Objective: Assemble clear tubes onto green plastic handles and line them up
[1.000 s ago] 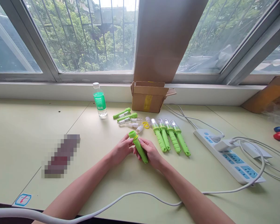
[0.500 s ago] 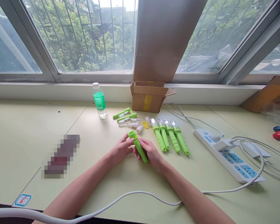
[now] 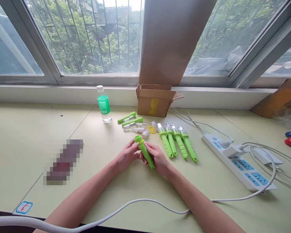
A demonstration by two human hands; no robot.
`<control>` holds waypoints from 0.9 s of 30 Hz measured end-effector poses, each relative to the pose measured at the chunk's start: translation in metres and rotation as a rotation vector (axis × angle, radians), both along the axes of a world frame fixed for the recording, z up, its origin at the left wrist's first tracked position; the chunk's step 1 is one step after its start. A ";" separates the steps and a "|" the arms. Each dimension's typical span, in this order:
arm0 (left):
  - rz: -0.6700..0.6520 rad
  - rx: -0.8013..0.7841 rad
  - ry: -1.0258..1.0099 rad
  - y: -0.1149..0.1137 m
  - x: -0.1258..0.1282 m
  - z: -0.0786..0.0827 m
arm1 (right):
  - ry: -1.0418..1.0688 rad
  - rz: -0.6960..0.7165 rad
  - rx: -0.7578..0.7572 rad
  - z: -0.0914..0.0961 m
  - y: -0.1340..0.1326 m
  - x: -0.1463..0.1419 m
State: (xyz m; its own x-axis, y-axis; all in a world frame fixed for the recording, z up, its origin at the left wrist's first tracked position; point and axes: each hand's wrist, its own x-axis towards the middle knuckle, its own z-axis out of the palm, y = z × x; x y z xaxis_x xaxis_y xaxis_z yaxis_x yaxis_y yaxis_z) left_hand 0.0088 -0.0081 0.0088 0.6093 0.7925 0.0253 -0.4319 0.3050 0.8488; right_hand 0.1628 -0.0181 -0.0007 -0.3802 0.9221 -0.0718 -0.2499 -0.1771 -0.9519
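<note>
My right hand (image 3: pixel 157 158) grips a green plastic handle (image 3: pixel 144 151), its open round end pointing up and away. The fingers of my left hand (image 3: pixel 126 156) pinch the yellow ring just under that open end. Both hands rest low over the pale green table (image 3: pixel 26 136). Beyond them lie several finished green sticks with clear tips (image 3: pixel 177 140) in a row. To their left are loose green handles (image 3: pixel 129 119), clear tips (image 3: pixel 135 125), white caps (image 3: pixel 145 133) and yellow rings (image 3: pixel 151 130).
A water bottle with a green label (image 3: pixel 103 104) and an open cardboard box (image 3: pixel 154 100) stand by the window sill. A white power strip (image 3: pixel 240 165) with cables lies at the right. A white cable (image 3: pixel 135 202) crosses the near edge over my forearms.
</note>
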 end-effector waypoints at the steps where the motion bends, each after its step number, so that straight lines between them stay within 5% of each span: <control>1: 0.004 0.000 0.000 0.000 0.000 0.000 | 0.001 -0.002 0.006 0.000 0.000 0.000; 14: 0.258 0.033 0.020 0.006 -0.004 -0.008 | -0.248 -0.216 0.269 -0.006 0.001 0.000; 27: 0.241 0.128 0.084 0.010 -0.008 -0.006 | -0.365 -0.264 0.385 -0.009 0.000 0.002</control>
State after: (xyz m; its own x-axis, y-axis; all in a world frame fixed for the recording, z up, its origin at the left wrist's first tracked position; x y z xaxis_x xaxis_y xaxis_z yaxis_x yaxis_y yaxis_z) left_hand 0.0004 0.0017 0.0027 0.4081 0.9083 0.0922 -0.4054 0.0898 0.9097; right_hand 0.1648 -0.0185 -0.0094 -0.1480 0.9679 0.2034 0.1174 0.2214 -0.9681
